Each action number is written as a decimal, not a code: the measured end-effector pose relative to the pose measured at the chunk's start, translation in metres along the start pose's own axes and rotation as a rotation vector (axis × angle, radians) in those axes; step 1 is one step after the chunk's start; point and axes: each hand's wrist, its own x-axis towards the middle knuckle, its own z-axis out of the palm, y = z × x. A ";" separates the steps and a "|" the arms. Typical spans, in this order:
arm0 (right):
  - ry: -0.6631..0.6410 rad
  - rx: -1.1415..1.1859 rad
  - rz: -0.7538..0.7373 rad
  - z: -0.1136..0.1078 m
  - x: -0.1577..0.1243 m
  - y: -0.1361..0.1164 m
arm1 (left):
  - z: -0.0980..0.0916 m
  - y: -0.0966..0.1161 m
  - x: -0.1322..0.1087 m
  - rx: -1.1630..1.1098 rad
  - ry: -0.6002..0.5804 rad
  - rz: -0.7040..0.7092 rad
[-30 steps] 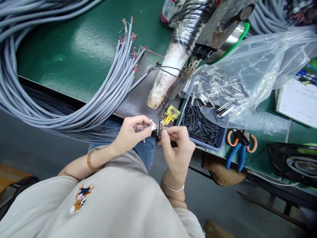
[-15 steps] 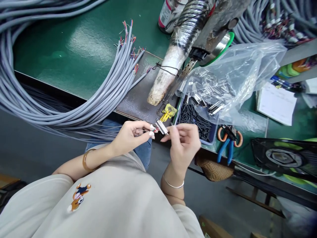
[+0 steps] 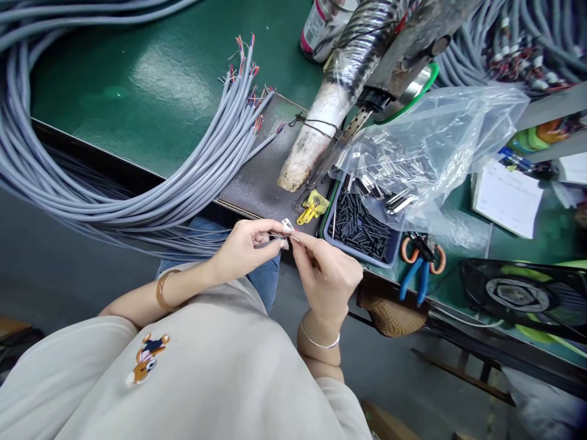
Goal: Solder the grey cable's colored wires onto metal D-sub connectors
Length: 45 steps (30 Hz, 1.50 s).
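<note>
My left hand (image 3: 245,247) is closed in a pinch on the thin coloured wire ends of a grey cable, just below the bench's front edge. My right hand (image 3: 323,272) meets it fingertip to fingertip, fingers pinched at the same wires. A small white and metal piece (image 3: 287,224) shows just above the two sets of fingertips; I cannot tell which hand holds it. A bundle of grey cables (image 3: 192,177) with stripped coloured ends lies on the green bench (image 3: 160,85) and loops down over its edge on the left.
A blue tray of small black tubes (image 3: 362,226) sits right of my hands, a clear bag of metal connectors (image 3: 422,153) over it. A wrapped tool stand (image 3: 330,116), yellow clip (image 3: 312,208), blue-handled pliers (image 3: 419,269) and a paper pad (image 3: 507,198) stand nearby.
The metal connector held out in my right fingers is no longer plainly in view. My right hand has closed in against the left fingertips at the wires.
</note>
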 end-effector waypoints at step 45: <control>0.414 0.406 0.395 0.024 -0.016 0.004 | -0.002 -0.002 0.014 -0.197 0.144 -0.023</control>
